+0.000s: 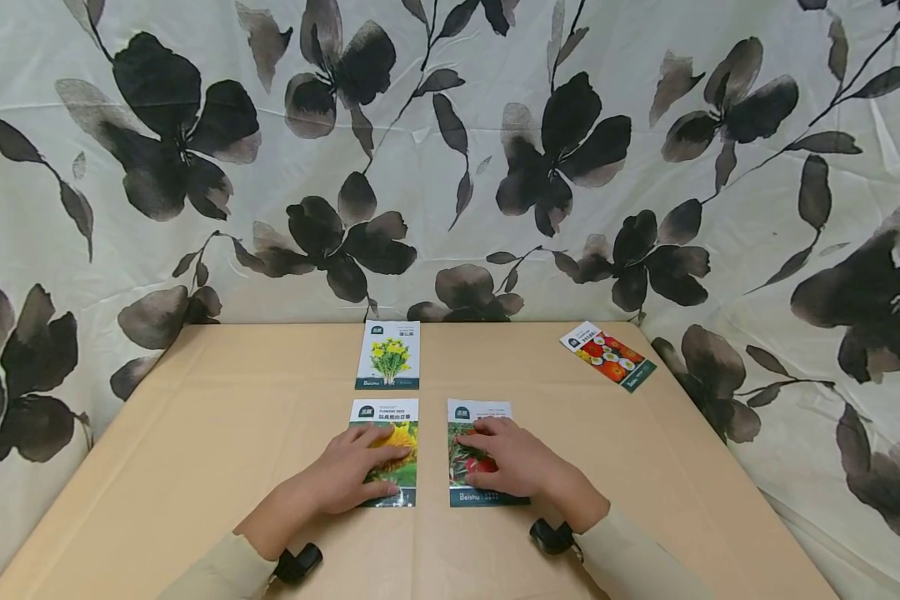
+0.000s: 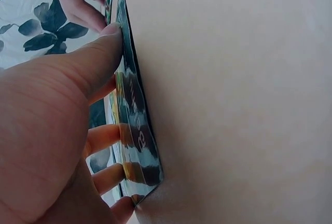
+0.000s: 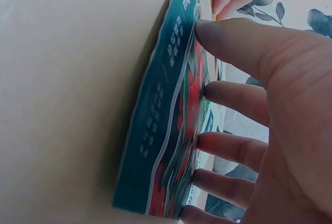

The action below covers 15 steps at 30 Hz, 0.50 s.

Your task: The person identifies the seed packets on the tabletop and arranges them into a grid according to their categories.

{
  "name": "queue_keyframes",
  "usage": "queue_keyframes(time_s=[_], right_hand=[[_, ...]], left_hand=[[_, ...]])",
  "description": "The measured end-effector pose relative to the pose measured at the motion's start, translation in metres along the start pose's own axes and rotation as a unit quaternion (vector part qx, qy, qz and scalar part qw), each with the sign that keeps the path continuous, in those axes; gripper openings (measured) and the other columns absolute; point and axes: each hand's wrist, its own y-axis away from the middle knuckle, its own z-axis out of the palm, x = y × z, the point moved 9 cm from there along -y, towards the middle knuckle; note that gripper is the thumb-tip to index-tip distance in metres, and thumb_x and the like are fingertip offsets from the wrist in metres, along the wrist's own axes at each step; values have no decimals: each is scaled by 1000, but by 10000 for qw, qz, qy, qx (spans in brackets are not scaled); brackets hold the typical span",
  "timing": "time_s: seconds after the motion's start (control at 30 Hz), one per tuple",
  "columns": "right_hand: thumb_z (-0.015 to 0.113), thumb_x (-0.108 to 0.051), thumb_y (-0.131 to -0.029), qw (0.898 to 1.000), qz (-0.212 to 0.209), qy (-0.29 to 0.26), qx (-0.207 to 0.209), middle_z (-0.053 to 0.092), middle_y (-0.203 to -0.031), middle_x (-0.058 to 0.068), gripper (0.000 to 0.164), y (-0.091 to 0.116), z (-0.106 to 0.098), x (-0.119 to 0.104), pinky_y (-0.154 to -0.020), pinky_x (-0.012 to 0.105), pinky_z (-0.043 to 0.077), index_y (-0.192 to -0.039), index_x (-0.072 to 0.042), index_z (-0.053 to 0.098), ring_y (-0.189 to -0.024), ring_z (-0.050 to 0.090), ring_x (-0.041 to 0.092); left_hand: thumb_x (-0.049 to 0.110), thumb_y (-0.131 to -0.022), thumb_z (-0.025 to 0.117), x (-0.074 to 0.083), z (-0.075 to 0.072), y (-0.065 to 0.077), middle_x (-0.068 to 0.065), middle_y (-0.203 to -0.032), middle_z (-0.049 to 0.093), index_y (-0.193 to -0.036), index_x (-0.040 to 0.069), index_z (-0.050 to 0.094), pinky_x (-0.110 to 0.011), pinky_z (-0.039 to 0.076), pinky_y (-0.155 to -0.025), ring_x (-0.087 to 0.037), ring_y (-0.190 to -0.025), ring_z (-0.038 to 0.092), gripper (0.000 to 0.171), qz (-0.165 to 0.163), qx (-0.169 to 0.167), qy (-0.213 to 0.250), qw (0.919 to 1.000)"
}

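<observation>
My left hand (image 1: 345, 473) rests on a sunflower seed packet (image 1: 402, 475) with a yellow flower picture, fingers spread over its face and the thumb near the lower edge. Beside it, my right hand (image 1: 523, 460) lies on a second seed packet (image 1: 482, 465) showing red flowers and green leaves. In the left wrist view, the fingertips touch the glossy sunflower packet (image 2: 136, 110) along its face. The right wrist view has the thumb and fingertips on the red-flower packet (image 3: 176, 115), whose dark green bottom strip faces the camera.
Behind the left hand's packet, near the table's far edge, lies a packet with yellow flowers (image 1: 388, 357). A tilted packet with red and orange blooms (image 1: 607, 356) is at the far right corner. A floral cloth (image 1: 435, 167) hangs behind the wooden table (image 1: 232, 417).
</observation>
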Motion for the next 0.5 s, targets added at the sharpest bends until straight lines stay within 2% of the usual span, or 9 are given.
queue_keyframes(time_s=[0.5], right_hand=[[72, -52, -91, 9999, -74, -137, 13, 47, -157, 7, 61, 0, -2, 1, -112, 55, 45, -147, -31, 58, -143, 43, 31]], left_hand=[[50, -91, 73, 0, -1, 1, -14, -157, 45, -144, 27, 61, -67, 31, -114, -44, -144, 37, 58, -62, -29, 92, 9999]])
